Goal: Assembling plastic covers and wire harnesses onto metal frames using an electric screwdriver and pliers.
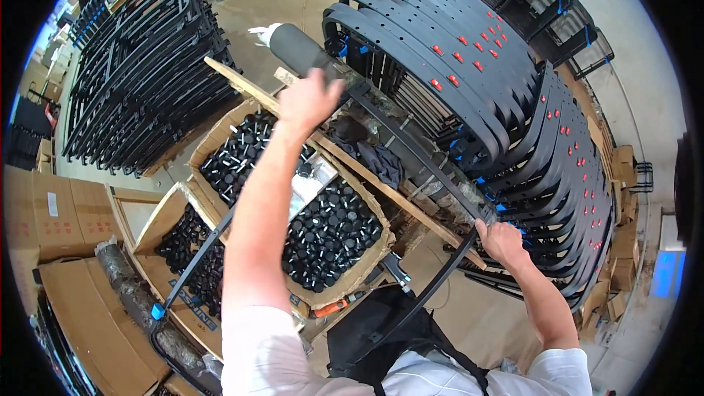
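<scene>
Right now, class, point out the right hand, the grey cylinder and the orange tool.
Right hand (503,242): head view, middle of the hand.
Grey cylinder (296,50): head view, its curved side.
Orange tool (334,308): head view, its orange body.

- Bright, fairly even indoor light
- Left hand (309,103) slightly blurred
- White left sleeve (253,337) nearly washed out
- Straight edges bow toward the fisheye rim, with blue fringing on the left and black corners
</scene>
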Motion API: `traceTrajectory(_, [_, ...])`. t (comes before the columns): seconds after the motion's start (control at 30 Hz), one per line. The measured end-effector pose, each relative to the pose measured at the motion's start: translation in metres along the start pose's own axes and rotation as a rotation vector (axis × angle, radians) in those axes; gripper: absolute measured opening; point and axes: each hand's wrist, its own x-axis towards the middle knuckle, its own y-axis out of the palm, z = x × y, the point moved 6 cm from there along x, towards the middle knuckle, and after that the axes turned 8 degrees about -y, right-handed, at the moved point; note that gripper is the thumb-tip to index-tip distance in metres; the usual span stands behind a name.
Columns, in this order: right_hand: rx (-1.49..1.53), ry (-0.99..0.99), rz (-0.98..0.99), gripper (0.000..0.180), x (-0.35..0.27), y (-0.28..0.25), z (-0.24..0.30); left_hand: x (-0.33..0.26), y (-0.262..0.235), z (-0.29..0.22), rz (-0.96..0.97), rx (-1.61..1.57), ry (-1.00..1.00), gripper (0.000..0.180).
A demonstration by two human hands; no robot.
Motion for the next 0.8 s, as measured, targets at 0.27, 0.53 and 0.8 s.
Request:
traceTrajectory(0.27, [0.062, -0.189, -0.088, 0.043, -0.018, -0.013, 0.011, -0.003, 0.032, -0.043, -0.112, 0.175, 0.562, 0.032])
traceTrajectory(0.53, [0.001, -0.124, -0.027, 0.048, -0.003, 0.003, -0.005, -0.001, 0.019, -0.028, 0.200, 0.216, 0.234, 0.054])
traceTrajectory(0.8, [-0.025, -0.013, 0.000, 0.047, 0.003, 0.013, -0.023, -0.002, 0.026, -0.052, 0.167, 0.240, 0.152, 0.042])
